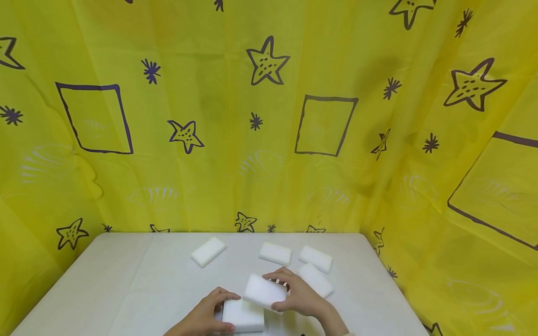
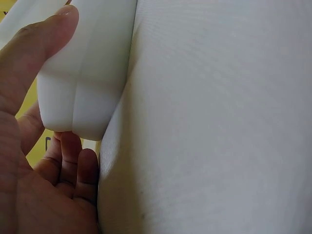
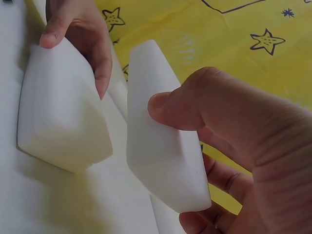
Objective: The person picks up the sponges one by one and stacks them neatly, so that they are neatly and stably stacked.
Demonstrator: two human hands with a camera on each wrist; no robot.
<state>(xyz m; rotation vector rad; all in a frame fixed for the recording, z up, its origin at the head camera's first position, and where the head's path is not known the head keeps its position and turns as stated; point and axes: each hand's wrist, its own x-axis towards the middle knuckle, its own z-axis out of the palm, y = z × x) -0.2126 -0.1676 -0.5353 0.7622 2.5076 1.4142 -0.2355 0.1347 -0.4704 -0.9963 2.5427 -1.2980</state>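
My left hand (image 1: 207,313) holds a pair of stacked white sponges (image 1: 243,319) at their left end, thumb on the near side and fingers on the far side. In the left wrist view a seam runs between the two stacked sponges (image 2: 90,83), which rest on the table. My right hand (image 1: 304,297) grips another white sponge (image 1: 261,290) between thumb and fingers, tilted and raised beside and above the stack. The right wrist view shows a gap between this lifted sponge (image 3: 158,141) and the stack (image 3: 58,107).
On the white table (image 1: 138,289), single white sponges lie at the back: one left of centre (image 1: 208,252), one near the middle (image 1: 275,253), one to the right (image 1: 316,259). Another sponge (image 1: 316,279) lies just behind my right hand. A yellow patterned curtain (image 1: 227,154) surrounds the table.
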